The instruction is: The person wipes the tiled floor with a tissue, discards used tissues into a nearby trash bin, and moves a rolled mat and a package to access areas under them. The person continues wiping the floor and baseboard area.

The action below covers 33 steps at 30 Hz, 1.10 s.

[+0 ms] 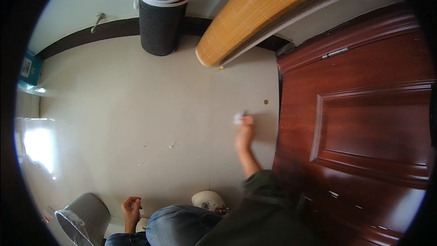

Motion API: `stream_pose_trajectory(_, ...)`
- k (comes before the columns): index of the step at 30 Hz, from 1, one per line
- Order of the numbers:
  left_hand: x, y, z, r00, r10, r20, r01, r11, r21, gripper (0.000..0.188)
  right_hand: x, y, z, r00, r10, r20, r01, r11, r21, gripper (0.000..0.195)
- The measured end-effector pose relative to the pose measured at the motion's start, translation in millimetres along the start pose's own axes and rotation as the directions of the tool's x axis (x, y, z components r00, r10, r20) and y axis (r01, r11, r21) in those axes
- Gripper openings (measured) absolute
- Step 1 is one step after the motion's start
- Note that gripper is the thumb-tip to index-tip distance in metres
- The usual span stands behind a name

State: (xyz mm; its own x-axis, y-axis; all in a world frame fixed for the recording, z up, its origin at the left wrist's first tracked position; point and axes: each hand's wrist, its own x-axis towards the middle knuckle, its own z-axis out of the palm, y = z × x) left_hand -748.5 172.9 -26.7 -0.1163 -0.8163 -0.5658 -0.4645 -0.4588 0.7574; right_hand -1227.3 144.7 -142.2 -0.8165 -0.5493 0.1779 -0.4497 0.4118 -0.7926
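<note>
My right hand (pixel 244 131) is stretched out low over the pale floor (pixel 170 109), blurred, with its fingers closed on a small whitish crumpled thing (pixel 238 118). A small round brownish spot (pixel 266 102) lies on the floor beyond it, near the door. My left hand (pixel 131 210) is by my knee at the lower left, fingers curled; a little of something pale shows at the fingers, too small to name. Small whitish scraps (pixel 172 145) lie on the floor between the hands.
A gray waste bin (pixel 87 215) with a plastic liner leans at lower left. A tied black rolled mat (pixel 160 24) and a rolled bamboo mat (pixel 239 20) stand by the wall. A reddish-brown wooden door (pixel 368 119) is at right, a teal box (pixel 31 70) at far left.
</note>
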Motion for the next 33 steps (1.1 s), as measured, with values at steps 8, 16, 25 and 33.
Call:
stream_pose_trajectory(8,-10,-10,-7,1.000,0.001,0.014,-0.002,0.996,0.086,0.014,-114,-29,-42,0.976,-0.111,0.186,0.114,0.993,-0.005,0.036)
stream_pose_trajectory(16,-7,4,-7,1.000,0.002,0.010,-0.003,0.995,0.103,0.016,-60,53,-110,0.989,0.012,-0.148,-0.109,0.733,-0.671,0.031)
stream_pose_trajectory(25,0,9,-1,0.996,0.002,0.089,-0.008,0.997,0.072,0.015,-82,-81,31,0.806,-0.251,0.536,0.290,0.957,0.012,0.035)
stream_pose_trajectory(33,-13,-14,-13,0.996,0.093,-0.005,-0.092,0.989,0.115,0.014,-138,-11,-194,0.963,0.094,0.251,0.037,0.880,-0.473,0.040)
